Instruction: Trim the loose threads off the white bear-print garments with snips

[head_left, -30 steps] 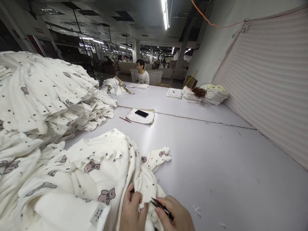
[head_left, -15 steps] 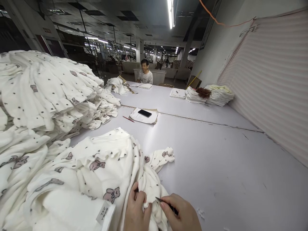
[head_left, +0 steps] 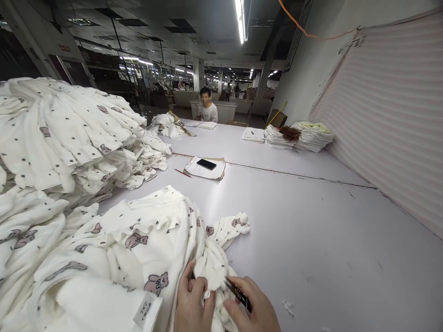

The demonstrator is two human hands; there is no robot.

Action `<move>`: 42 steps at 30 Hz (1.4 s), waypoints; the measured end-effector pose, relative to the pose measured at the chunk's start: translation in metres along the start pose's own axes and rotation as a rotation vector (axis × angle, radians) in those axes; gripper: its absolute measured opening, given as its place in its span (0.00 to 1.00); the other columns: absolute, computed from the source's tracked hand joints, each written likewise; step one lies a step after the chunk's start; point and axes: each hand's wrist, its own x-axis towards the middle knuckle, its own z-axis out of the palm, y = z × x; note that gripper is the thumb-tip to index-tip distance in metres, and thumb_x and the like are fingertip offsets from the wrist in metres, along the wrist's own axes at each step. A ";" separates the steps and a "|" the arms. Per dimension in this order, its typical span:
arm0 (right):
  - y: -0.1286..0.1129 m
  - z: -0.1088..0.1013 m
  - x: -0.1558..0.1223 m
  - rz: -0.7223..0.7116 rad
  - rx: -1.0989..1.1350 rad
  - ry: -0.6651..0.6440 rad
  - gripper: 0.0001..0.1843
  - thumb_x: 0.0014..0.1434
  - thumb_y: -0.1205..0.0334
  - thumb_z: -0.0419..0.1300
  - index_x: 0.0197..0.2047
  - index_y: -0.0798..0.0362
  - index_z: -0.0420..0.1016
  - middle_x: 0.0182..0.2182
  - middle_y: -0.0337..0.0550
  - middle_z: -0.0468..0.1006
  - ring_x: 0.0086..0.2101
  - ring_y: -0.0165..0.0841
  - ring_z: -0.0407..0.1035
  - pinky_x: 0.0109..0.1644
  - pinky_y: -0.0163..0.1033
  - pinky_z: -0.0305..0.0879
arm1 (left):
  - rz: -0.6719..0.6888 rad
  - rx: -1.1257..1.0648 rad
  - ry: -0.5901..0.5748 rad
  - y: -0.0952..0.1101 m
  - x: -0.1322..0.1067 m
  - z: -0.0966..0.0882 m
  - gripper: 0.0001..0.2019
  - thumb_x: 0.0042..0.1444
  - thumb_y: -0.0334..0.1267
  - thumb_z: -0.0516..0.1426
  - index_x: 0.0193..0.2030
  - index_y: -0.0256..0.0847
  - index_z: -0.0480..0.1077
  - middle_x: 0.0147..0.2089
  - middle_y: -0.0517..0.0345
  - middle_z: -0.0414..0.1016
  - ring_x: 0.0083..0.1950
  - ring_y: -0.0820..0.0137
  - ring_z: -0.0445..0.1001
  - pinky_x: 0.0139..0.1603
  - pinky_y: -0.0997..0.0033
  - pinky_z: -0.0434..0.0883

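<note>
A white fleece garment with bear prints and small dark dots lies spread at the front of the table, its 2XL size label facing up at the lower left. My left hand is closed on a bunched part of this garment, fingers pinching the cloth. Just to its right, my right hand grips small black thread snips. The blade tips point up and left, close to the gathered cloth; whether they touch it I cannot tell. A sleeve sticks out beyond my hands.
A tall heap of similar garments fills the left side. Papers with a black phone and a pencil lie mid-table. Folded cloth stacks stand at the back right by a striped curtain. A person sits across the table.
The snips' blades now show apart, where earlier they looked together, and my right thumb has lifted off them somewhat. My left hand keeps its hold. The whole view has shifted slightly.
</note>
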 end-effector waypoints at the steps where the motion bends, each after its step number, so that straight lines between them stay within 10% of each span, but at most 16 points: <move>1: -0.001 0.001 0.001 -0.014 -0.031 0.024 0.16 0.50 0.57 0.62 0.44 0.46 0.75 0.34 0.39 0.78 0.31 0.35 0.72 0.36 0.33 0.67 | 0.001 -0.034 -0.016 0.003 0.001 -0.002 0.10 0.56 0.40 0.53 0.26 0.40 0.66 0.60 0.42 0.58 0.35 0.66 0.71 0.37 0.66 0.70; 6: -0.003 0.008 0.024 -0.042 -0.106 0.072 0.07 0.60 0.60 0.54 0.31 0.49 0.69 0.26 0.37 0.74 0.28 0.33 0.69 0.32 0.32 0.64 | -0.178 -0.270 -0.235 0.013 0.013 -0.013 0.08 0.53 0.44 0.54 0.30 0.43 0.66 0.36 0.56 0.74 0.35 0.65 0.71 0.37 0.71 0.67; 15: 0.013 0.015 0.017 -0.140 0.176 0.036 0.15 0.56 0.58 0.62 0.47 0.48 0.75 0.41 0.44 0.80 0.36 0.35 0.75 0.40 0.33 0.70 | -0.647 -0.587 -0.448 0.014 0.029 -0.019 0.15 0.43 0.43 0.58 0.38 0.39 0.74 0.25 0.62 0.73 0.30 0.67 0.70 0.33 0.74 0.66; 20: 0.005 0.015 0.022 -0.156 0.096 -0.027 0.12 0.63 0.57 0.55 0.37 0.52 0.78 0.31 0.42 0.81 0.32 0.33 0.75 0.37 0.30 0.69 | -0.501 -0.607 -0.474 0.016 0.028 -0.023 0.17 0.47 0.51 0.58 0.38 0.39 0.73 0.34 0.58 0.77 0.38 0.64 0.74 0.41 0.71 0.69; 27: 0.027 0.017 0.002 -0.234 -0.141 0.224 0.17 0.65 0.53 0.48 0.35 0.51 0.74 0.25 0.41 0.80 0.24 0.33 0.73 0.30 0.32 0.66 | -0.111 -0.206 -0.594 0.023 0.029 -0.026 0.19 0.55 0.47 0.55 0.53 0.51 0.72 0.54 0.56 0.75 0.55 0.60 0.71 0.56 0.65 0.66; 32: 0.024 0.013 -0.003 -0.236 -0.230 0.326 0.14 0.63 0.53 0.50 0.35 0.49 0.73 0.24 0.42 0.77 0.24 0.36 0.71 0.30 0.36 0.64 | -0.025 -0.310 -0.737 0.041 0.038 -0.021 0.13 0.58 0.45 0.52 0.40 0.45 0.75 0.41 0.56 0.79 0.45 0.64 0.75 0.48 0.70 0.69; 37: 0.012 0.008 0.007 0.113 0.265 0.270 0.21 0.58 0.41 0.54 0.30 0.51 0.68 0.18 0.34 0.68 0.21 0.29 0.65 0.26 0.30 0.65 | -0.189 -0.398 -0.762 0.036 0.041 -0.016 0.15 0.58 0.50 0.52 0.34 0.41 0.72 0.35 0.57 0.75 0.41 0.64 0.72 0.46 0.69 0.66; 42: 0.016 -0.005 -0.001 -0.004 0.190 0.200 0.22 0.54 0.40 0.58 0.37 0.50 0.78 0.29 0.41 0.76 0.31 0.34 0.73 0.35 0.30 0.68 | -0.440 -0.700 -0.721 0.016 0.034 -0.004 0.20 0.52 0.57 0.56 0.37 0.41 0.68 0.31 0.60 0.72 0.35 0.67 0.70 0.38 0.70 0.67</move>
